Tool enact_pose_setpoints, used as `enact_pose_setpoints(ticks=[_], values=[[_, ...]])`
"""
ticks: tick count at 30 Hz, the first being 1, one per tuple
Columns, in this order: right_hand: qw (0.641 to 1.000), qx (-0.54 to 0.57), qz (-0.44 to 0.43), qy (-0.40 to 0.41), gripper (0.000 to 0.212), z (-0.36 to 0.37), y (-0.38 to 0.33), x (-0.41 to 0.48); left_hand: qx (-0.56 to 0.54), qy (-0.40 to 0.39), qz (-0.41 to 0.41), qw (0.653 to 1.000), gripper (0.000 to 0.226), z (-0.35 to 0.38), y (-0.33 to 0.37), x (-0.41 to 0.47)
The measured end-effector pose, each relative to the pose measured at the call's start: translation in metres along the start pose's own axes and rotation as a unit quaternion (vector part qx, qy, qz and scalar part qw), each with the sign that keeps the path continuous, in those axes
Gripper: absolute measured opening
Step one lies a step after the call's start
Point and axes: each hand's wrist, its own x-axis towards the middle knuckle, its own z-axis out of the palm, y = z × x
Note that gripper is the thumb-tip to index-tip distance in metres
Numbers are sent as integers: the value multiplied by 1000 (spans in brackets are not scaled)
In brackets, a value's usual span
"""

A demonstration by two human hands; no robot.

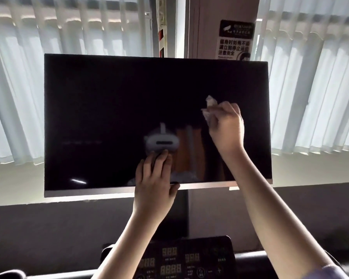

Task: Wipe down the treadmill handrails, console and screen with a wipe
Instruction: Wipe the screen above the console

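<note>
One crumpled white wipe [209,109] lies against the right-centre of the dark screen [109,107], pinched in the curled fingers of the right hand [227,127]. Left hand [153,184]: fingers straight and flat on the glass at the lower edge, thumb along the bezel, grasping nothing. Console [189,258] below; vertical blinds [314,87] behind.

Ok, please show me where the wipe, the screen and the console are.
wipe [210,102]: head view, the crumpled white tip sticking up.
screen [109,101]: head view, bare dark glass in the left half.
console [189,258]: head view, middle of the dark panel among the number displays.
</note>
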Motion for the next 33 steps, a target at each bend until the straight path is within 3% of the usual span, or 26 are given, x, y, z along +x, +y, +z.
enact_pose_setpoints(ticks=[2, 7, 9, 11, 13, 16, 18, 20, 24, 29, 31, 33], values=[[998, -22, 62, 24, 10, 4, -8, -12, -1, -5, -1, 1000, 78, 0, 0, 0], [991, 30, -106, -73, 19, -10, -17, -58, -6, -6, -2, 1000, 80, 1, 0, 0], [997, -4, -63, -39, 14, -18, -4, -50, -6, -7, -2, 1000, 79, 0, -1, 1], [999, -36, 39, 4, 16, -19, -1, -47, -6, -8, -1, 1000, 79, 0, -1, 0], [998, -22, 61, 1, 21, -15, -13, -63, -4, -5, 0, 1000, 80, 1, -1, -1], [993, 35, -70, -93, 16, -18, -26, -97, -7, -2, 0, 1000, 83, 2, -1, 0], [986, 45, -113, -114, 14, -27, -18, -101, -5, -6, -1, 1000, 83, 1, -1, 1], [994, 2, -76, -80, 21, -30, -9, -95, -5, -8, -2, 1000, 80, 1, -1, 1], [998, -13, 54, -27, 10, -22, -21, -104, -4, -20, -5, 1000, 78, 0, 0, 0], [986, 50, -77, -141, 14, -32, -29, -125, -12, -15, -3, 1000, 80, 0, 0, 0], [993, 9, -44, -110, 13, -37, -17, -118, -11, -7, -4, 1000, 80, 1, 0, 0], [997, -23, 44, -56, 14, -38, -13, -114, -12, -6, -4, 1000, 79, 2, 0, 0]])
